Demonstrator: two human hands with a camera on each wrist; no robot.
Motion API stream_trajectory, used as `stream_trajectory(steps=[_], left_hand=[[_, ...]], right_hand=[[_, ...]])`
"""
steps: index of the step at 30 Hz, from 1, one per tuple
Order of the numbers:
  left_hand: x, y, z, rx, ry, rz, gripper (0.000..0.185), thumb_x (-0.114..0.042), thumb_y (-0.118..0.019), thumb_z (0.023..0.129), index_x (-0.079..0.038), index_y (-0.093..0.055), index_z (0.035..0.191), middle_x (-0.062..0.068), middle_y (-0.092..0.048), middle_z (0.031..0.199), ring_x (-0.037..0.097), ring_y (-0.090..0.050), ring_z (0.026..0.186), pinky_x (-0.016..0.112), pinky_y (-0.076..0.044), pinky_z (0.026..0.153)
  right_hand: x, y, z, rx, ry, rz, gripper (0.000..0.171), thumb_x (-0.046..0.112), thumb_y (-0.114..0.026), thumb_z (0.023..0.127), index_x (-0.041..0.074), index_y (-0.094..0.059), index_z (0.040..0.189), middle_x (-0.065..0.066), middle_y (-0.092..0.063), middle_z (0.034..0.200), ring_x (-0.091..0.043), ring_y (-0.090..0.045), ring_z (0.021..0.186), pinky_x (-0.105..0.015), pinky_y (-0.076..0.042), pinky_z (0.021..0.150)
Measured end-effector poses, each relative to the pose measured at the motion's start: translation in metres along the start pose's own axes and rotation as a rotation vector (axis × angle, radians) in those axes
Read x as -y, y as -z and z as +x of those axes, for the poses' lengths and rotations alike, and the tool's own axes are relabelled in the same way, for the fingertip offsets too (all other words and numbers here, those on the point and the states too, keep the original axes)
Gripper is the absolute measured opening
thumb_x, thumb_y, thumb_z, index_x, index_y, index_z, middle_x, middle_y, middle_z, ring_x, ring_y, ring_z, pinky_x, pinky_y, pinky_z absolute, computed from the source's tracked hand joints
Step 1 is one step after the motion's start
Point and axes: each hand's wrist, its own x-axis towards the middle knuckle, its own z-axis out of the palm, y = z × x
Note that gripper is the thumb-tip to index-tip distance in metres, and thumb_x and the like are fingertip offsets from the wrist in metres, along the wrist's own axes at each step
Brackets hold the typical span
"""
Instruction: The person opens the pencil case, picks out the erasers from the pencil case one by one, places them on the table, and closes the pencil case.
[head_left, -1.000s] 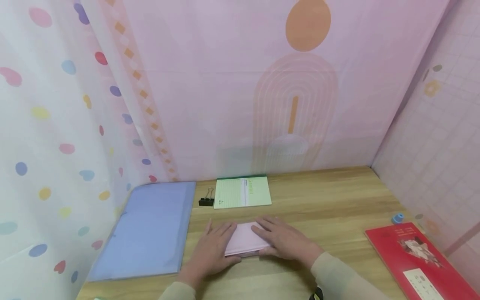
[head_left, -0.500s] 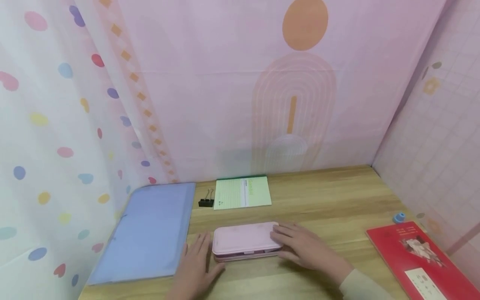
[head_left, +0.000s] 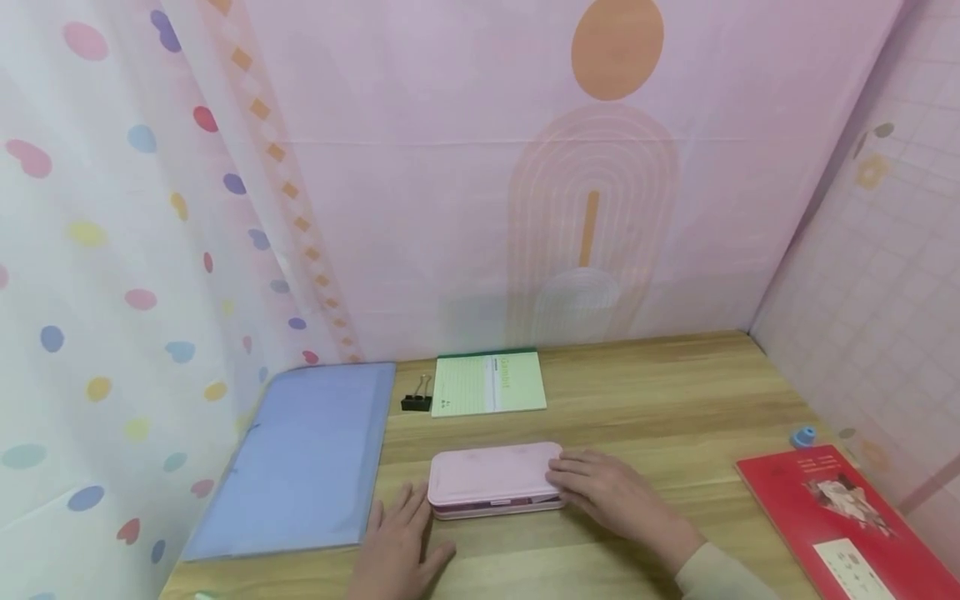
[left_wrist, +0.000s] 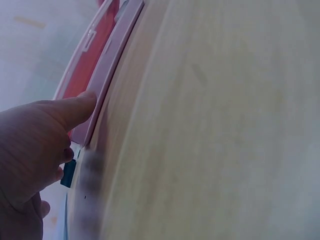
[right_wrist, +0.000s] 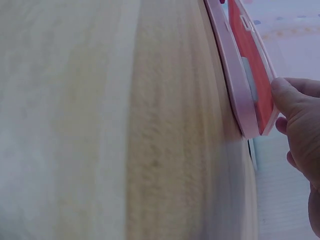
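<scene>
A pink pencil case (head_left: pixel 495 477) lies on the wooden table, its lid slightly raised along the near edge. Its red inside shows through the gap in both wrist views. At the case's right end, my right hand (head_left: pixel 611 498) pinches the lid, with the thumb at the lid's edge (right_wrist: pixel 268 65) in the right wrist view. My left hand (head_left: pixel 397 546) lies at the left end, fingers extended. In the left wrist view, the left thumb (left_wrist: pixel 80 107) is against the case's lower half (left_wrist: pixel 107 70). What lies inside the case is mostly hidden.
A green notepad (head_left: pixel 489 383) and a black binder clip (head_left: pixel 416 400) lie behind the case. To the left is a blue folder (head_left: pixel 300 458). On the right are a red book (head_left: pixel 840 517) and a small blue object (head_left: pixel 802 437). Patterned curtains surround the table.
Both hands were over the case a second ago. The left hand has drawn back to the left and nearer, and the right hand has shifted right, uncovering most of the lid.
</scene>
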Motion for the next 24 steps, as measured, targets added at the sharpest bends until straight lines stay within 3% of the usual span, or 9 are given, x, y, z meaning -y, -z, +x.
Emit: stream_trajectory(steps=[9, 24], left_hand=[[-0.001, 0.003, -0.004, 0.050, -0.055, 0.020, 0.081, -0.065, -0.055, 0.085, -0.001, -0.053, 0.135, 0.014, -0.043, 0.146, 0.035, -0.032, 0.138, 0.064, -0.022, 0.107], [0.002, 0.002, -0.005, 0.073, -0.085, 0.054, 0.085, -0.067, -0.051, 0.086, -0.007, -0.041, 0.145, 0.007, -0.030, 0.155, 0.033, -0.030, 0.139, 0.065, -0.024, 0.106]], right_hand=[[-0.003, -0.001, 0.003, -0.026, -0.010, 0.008, 0.033, 0.015, -0.074, 0.079, 0.013, -0.070, 0.112, -0.005, -0.067, 0.117, -0.020, -0.065, 0.105, -0.036, -0.053, 0.088], [-0.007, 0.013, 0.025, -0.088, -0.044, 0.057, 0.037, -0.002, -0.072, 0.076, 0.012, -0.071, 0.111, -0.004, -0.069, 0.112, -0.018, -0.067, 0.099, -0.031, -0.054, 0.084]])
